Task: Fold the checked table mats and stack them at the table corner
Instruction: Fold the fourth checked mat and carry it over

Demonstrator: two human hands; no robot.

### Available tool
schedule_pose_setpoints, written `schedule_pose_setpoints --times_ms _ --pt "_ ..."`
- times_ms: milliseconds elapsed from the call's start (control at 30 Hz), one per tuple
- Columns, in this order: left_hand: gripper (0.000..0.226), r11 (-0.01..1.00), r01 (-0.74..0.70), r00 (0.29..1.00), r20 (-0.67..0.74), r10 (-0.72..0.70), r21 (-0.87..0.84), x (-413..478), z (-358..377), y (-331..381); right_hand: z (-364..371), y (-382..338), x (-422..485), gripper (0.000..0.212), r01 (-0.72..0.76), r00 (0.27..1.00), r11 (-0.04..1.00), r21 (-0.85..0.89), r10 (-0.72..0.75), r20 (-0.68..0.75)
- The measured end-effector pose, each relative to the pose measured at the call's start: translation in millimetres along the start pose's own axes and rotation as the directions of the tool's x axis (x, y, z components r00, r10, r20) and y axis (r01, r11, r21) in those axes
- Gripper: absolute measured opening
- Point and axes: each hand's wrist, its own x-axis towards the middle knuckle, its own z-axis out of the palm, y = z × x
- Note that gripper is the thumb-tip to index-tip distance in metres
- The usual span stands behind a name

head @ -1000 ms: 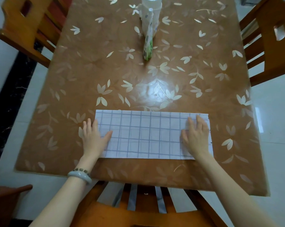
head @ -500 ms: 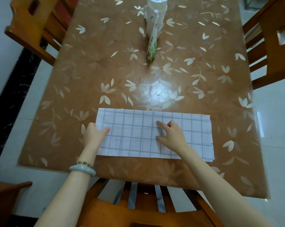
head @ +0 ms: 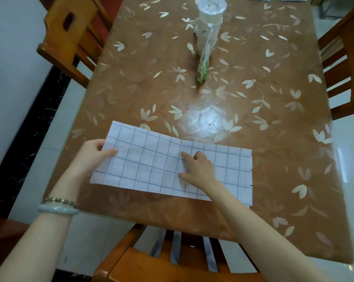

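The checked mat [head: 151,165], a long doubled strip, lies on the counter [head: 273,119] on the near side of the tall white container [head: 209,23], close to the counter's near edge. The left hand [head: 92,154] pinches the strip's end to the left of the container, thumb on top and fingers beneath, with that end raised off the counter. The right hand [head: 198,169] rests on the strip's middle, nearer than the container, with index finger and thumb spread on the cloth, gripping nothing. A green packet [head: 203,68] sits at the container's near side.
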Motion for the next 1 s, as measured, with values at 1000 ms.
schedule_pose_setpoints --times_ms 1000 --pt "0.020 0.791 -0.458 0.870 0.386 0.306 0.406 -57 278 103 -48 137 -73 0.034 -0.237 0.909 0.887 0.396 0.346 -0.233"
